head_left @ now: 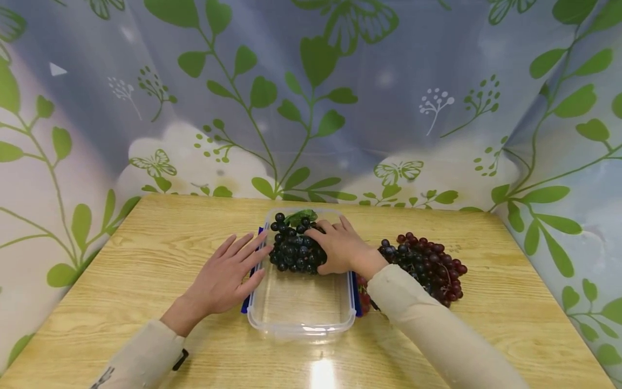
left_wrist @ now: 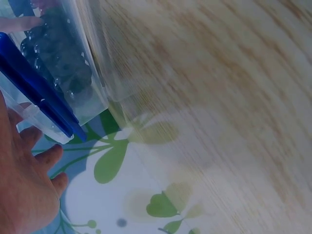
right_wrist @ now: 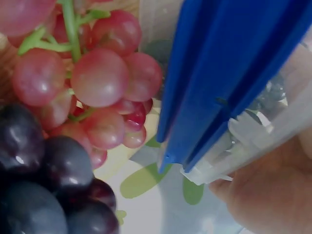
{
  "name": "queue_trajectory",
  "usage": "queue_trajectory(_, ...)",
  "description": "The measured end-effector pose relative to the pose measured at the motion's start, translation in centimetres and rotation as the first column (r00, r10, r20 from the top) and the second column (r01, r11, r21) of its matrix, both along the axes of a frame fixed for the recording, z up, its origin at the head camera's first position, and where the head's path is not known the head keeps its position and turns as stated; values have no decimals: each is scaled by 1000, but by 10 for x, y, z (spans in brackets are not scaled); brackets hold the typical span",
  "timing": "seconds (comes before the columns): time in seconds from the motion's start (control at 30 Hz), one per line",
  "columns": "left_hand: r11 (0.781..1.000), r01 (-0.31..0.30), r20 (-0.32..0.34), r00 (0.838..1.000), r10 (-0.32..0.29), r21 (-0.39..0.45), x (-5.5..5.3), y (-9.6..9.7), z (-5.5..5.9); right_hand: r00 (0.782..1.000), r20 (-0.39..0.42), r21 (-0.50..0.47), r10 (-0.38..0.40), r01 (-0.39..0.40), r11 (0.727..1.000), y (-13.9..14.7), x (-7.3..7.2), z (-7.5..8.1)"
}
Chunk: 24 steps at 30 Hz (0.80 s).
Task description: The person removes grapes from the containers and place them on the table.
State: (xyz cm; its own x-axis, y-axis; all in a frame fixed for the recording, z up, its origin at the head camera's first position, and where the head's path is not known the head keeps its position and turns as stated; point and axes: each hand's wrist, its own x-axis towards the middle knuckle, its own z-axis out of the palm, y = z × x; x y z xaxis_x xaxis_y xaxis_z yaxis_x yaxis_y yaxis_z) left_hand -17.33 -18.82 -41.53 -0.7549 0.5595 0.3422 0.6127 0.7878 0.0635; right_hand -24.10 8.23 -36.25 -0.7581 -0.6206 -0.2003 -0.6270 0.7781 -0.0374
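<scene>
A clear plastic food container (head_left: 303, 327) with blue side clips stands on the wooden table. In its far half lies a bunch of black grapes (head_left: 293, 253) with a green leaf (head_left: 300, 217) on top. My right hand (head_left: 342, 246) grips this bunch from the right, thumb near the front and fingers over the grapes. My left hand (head_left: 228, 273) has its fingers stretched out, the tips at the container's left rim. In the left wrist view, those fingers (left_wrist: 48, 156) are beside the blue clip (left_wrist: 41, 92).
Right of the container, partly behind my right forearm, lie more bunches: dark red grapes (head_left: 437, 265), black grapes (right_wrist: 29, 200) and pinkish-red grapes (right_wrist: 100, 78). A curtain (head_left: 389, 119) printed with leaves and butterflies hangs behind the table (head_left: 160, 243).
</scene>
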Motion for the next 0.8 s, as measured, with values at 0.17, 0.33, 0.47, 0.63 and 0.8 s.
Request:
queue_trajectory(0.17,1000,10,-26,1000,-10,14,-1,0,-1,998,-63,38,18,-15,999,-3,0,-4)
queue_trajectory(0.33,1000,6,-15,1000,-6,2,0,0,-1,995,-102,35,11,-7,999,-4,0,-8)
queue_trajectory(0.47,1000,4,-4,1000,-4,-5,0,1,-1,994,-106,25,8,-5,1000,-3,0,-11)
queue_trajectory(0.63,1000,6,-14,1000,-6,0,0,1,-1,993,-120,4,21,-20,1000,-1,0,-11)
queue_trajectory(0.8,1000,1,-14,1000,-1,-5,0,1,-1,993,-119,-48,27,-33,998,-1,0,-13)
